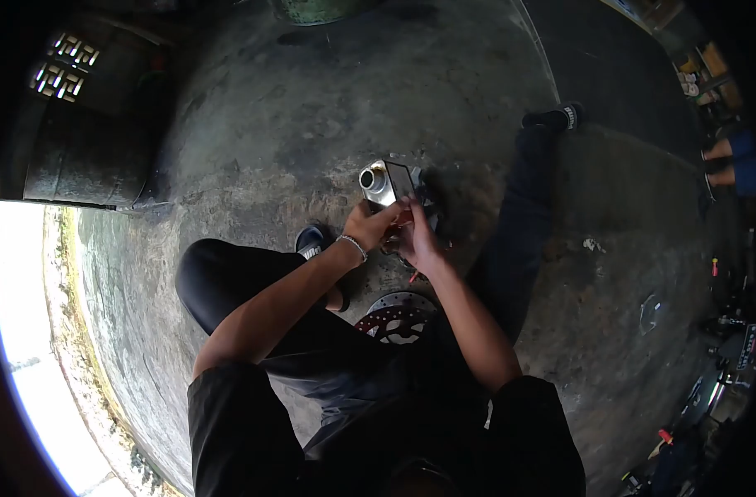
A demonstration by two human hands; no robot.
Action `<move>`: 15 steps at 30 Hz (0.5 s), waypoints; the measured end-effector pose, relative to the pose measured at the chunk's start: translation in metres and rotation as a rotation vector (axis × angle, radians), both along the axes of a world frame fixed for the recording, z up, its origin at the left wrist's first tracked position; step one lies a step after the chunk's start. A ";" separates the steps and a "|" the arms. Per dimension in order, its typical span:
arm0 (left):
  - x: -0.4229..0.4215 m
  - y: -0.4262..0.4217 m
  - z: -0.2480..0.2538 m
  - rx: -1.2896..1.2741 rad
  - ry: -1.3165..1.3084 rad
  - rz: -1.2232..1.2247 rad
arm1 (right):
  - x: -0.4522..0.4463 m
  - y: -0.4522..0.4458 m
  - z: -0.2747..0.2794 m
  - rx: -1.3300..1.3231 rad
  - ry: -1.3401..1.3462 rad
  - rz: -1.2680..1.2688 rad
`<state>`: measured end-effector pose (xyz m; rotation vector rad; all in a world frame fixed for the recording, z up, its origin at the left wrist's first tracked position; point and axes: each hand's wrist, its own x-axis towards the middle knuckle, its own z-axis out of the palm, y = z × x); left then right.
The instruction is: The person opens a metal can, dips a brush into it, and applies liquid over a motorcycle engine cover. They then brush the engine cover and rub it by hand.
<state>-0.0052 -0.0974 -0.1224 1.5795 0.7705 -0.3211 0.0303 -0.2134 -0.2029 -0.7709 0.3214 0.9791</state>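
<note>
In the head view, the person sits on the floor [253, 116] with 1 knee bent and 1 leg stretched out. The silver part [380, 197] lies between the legs, just beyond the 2 hands, its round opening at the left and a dark rectangular panel [402, 181] at its right side. The left hand [368, 224], with a bracelet [355, 247] at its wrist, is at the near edge of the part. The right hand [418, 240] is just beside it, reaching to the panel's near end. The fingers of both hands are bent and close together; I cannot tell whether they are clamped on anything. A small red piece [414, 277] shows just below the right hand. Nearer the body is a perforated disc [376, 320], partly hidden. Another person [734, 161] is at the far right, well apart.
</note>
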 end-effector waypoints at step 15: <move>0.000 0.081 0.079 0.946 -0.363 -0.023 | -0.010 0.023 -0.102 -0.958 -0.272 -0.081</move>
